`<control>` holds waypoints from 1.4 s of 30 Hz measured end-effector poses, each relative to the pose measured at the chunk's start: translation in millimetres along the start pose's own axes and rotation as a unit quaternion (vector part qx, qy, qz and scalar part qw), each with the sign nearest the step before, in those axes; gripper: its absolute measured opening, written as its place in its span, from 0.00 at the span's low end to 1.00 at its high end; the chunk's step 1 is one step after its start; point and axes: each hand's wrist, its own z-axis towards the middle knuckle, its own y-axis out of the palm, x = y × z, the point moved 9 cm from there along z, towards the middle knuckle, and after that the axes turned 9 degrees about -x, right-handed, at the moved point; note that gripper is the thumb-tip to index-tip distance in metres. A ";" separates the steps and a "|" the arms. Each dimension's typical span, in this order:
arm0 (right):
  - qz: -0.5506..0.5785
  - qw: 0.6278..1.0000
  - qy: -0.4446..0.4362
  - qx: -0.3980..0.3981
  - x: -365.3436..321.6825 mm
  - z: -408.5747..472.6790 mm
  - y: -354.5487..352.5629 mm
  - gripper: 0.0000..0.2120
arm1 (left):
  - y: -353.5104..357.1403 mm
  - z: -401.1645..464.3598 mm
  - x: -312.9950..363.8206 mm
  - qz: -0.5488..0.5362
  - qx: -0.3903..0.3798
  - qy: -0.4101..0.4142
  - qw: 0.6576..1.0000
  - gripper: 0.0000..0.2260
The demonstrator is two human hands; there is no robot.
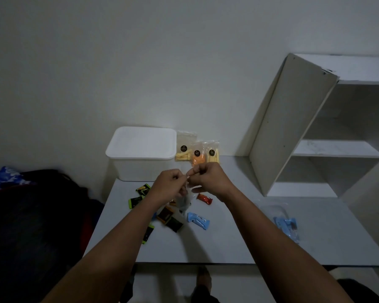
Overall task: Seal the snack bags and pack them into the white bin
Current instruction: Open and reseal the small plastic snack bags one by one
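Head view: both hands meet above the middle of the grey table (228, 243). The left hand (170, 184) and right hand (210, 179) each pinch the top edge of a clear snack bag (184, 203), thumbs and forefingers closed on its strip, knuckles almost touching. The bag hangs limp below them, thin and see-through, with dark wrapped pieces showing low inside; whether its strip is pressed closed cannot be told.

At 11 o'clock from the hands stands the white bin (140, 158), its white lid on, against the wall. Just beside it, at 12 o'clock, three filled bags (197, 152) lean on the wall, each with a round black label: two pale yellow, one orange.

Under the hands, from 6 to 8 o'clock, loose wrapped snacks (169, 217) lie scattered, with a blue pack (198, 219) at 5 o'clock and an orange bar (205, 199) at 4. Another clear bag with blue packs (287, 224) lies well apart at 4 o'clock near the table's right edge. The near edge has bare surface. A white shelf unit (315, 127) closes the right side.
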 end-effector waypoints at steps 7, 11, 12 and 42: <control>0.019 0.999 0.027 0.042 25.8 11.0 -20.1 0.06 | 22.8 26.4 -5.1 0.014 -0.041 0.022 0.999 0.12; -0.022 0.998 0.048 0.028 44.6 27.1 -38.7 0.05 | 34.6 51.2 -17.4 -0.019 -0.056 0.004 0.998 0.11; -0.032 0.998 0.044 0.033 47.8 31.7 -45.7 0.04 | 38.5 57.5 -18.9 -0.027 -0.055 0.000 0.998 0.09; 0.008 0.962 0.146 0.230 264.2 257.4 -307.8 0.09 | 184.1 408.6 -88.2 -0.062 -0.024 -0.130 0.989 0.09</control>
